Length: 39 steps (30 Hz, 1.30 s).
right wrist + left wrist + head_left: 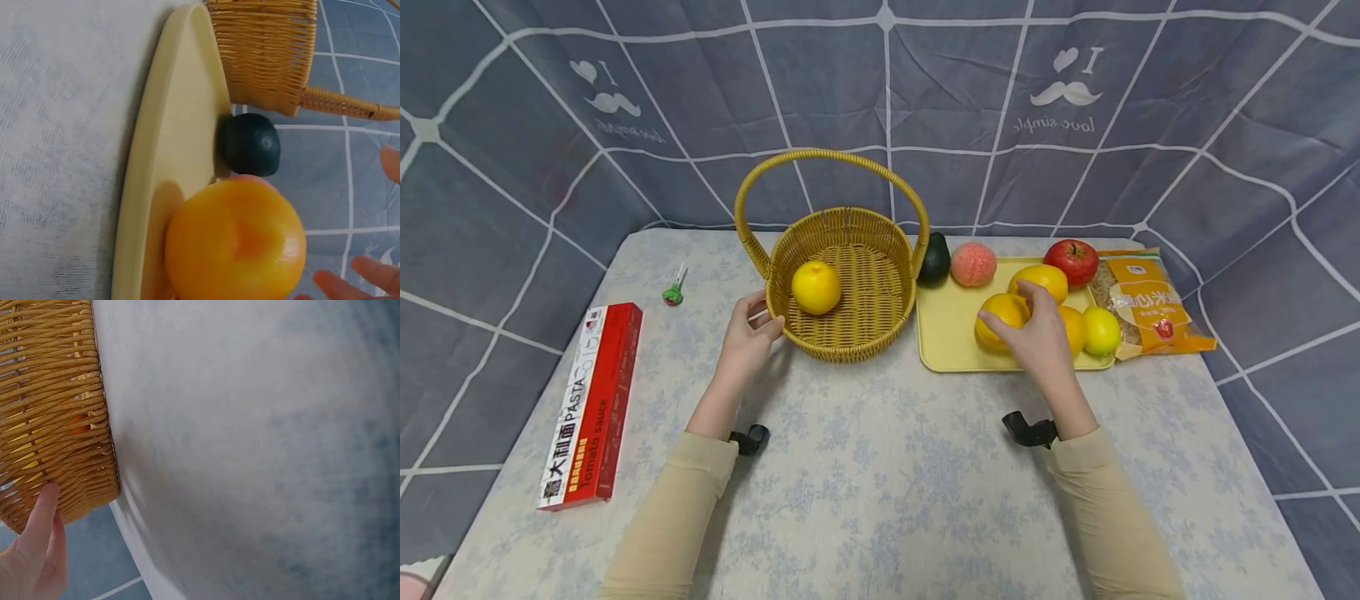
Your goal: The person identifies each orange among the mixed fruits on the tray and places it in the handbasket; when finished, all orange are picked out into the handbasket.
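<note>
Right hand (1043, 335), fingers apart, above orange-yellow fruit (234, 240).

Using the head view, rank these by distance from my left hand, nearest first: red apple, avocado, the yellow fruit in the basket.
From the left hand:
1. Yellow fruit: inside the basket, toward its left side.
2. Avocado: just right of the basket.
3. Red apple: farther right, at the tray's back right corner.
</note>
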{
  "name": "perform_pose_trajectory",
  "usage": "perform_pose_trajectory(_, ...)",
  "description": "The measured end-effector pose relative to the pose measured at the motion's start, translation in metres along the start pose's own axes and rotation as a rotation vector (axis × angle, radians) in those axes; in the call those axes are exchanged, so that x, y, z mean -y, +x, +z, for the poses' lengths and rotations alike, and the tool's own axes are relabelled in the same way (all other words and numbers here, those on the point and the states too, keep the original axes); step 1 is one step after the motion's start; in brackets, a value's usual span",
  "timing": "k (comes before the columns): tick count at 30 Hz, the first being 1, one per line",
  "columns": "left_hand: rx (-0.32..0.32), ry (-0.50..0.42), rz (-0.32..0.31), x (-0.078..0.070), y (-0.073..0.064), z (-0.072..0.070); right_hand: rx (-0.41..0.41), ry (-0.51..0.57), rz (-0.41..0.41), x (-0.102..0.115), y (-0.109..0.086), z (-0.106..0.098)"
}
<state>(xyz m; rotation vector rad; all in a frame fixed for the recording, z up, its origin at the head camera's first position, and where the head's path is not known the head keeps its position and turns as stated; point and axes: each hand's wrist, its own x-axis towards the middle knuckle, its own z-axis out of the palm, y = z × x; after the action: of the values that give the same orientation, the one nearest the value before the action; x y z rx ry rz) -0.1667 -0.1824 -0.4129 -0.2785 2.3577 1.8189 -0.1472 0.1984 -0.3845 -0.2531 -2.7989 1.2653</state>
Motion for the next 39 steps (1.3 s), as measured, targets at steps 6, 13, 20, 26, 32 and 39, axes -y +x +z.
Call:
perform_pose_trajectory(6,0.001,0.0,0.0,0.0,0.001,-0.001,0.012,-0.041,0.024,-0.003,0.004,0.004)
perform_pose_trajectory(13,-0.007,0.009,0.0,0.0,0.002,0.0,0.018,-0.057,0.067,-0.007,0.009,0.012)
perform_pose_trajectory(20,0.0,-0.001,-0.006,-0.001,0.001,-0.001,-0.01,-0.06,0.047,-0.01,0.015,0.021)
perform_pose_trajectory(26,0.005,-0.008,-0.001,0.0,0.0,-0.001,-0.01,-0.095,0.046,-0.014,0.018,0.026)
perform_pose_trajectory(32,0.003,-0.018,-0.001,0.001,0.0,-0.002,0.003,-0.159,0.0,-0.016,0.018,0.03)
perform_pose_trajectory(39,-0.004,-0.011,-0.005,0.001,0.002,-0.001,0.019,-0.183,-0.023,-0.016,0.016,0.031)
